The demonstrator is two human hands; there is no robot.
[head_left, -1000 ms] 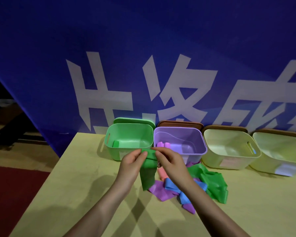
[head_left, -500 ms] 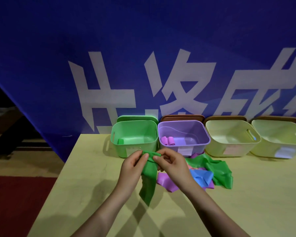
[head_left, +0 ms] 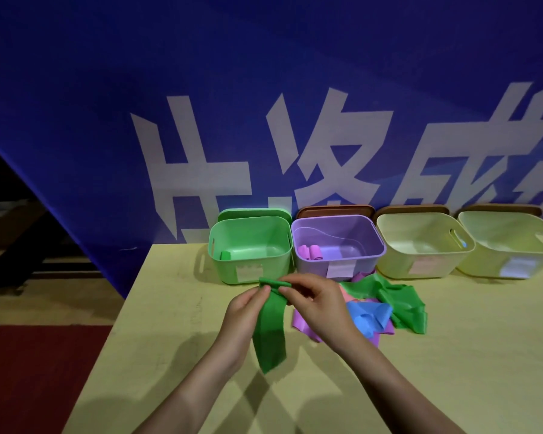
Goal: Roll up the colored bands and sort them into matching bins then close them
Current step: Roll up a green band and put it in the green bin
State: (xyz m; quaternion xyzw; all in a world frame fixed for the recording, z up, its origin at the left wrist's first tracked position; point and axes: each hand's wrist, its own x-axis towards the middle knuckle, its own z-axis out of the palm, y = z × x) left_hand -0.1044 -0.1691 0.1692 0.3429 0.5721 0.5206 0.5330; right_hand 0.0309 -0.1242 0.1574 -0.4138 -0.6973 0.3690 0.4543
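Note:
A green band (head_left: 270, 327) hangs over the table, its top end wound into a small roll. My left hand (head_left: 246, 311) and my right hand (head_left: 314, 302) both pinch that roll, just in front of the green bin (head_left: 232, 270). A green roll (head_left: 225, 255) lies inside this bin. The purple bin (head_left: 373, 227) beside it holds two pink-purple rolls (head_left: 311, 252). To the right of my hands lies a heap of loose bands: green (head_left: 402, 302), blue (head_left: 367, 314), purple (head_left: 301, 324) and a pink one (head_left: 345, 294).
Two pale yellow bins (head_left: 386, 264) (head_left: 483, 267) stand at the right of the row. Lids lean behind the bins: a green lid (head_left: 251, 213) and brown lids (head_left: 336, 209). A blue banner (head_left: 264, 104) rises behind the table (head_left: 170, 308), whose left edge drops to a red floor.
My hands have kept winding the green band; its hanging tail is shorter. The view shifted, so the bins sit a little further right and lower.

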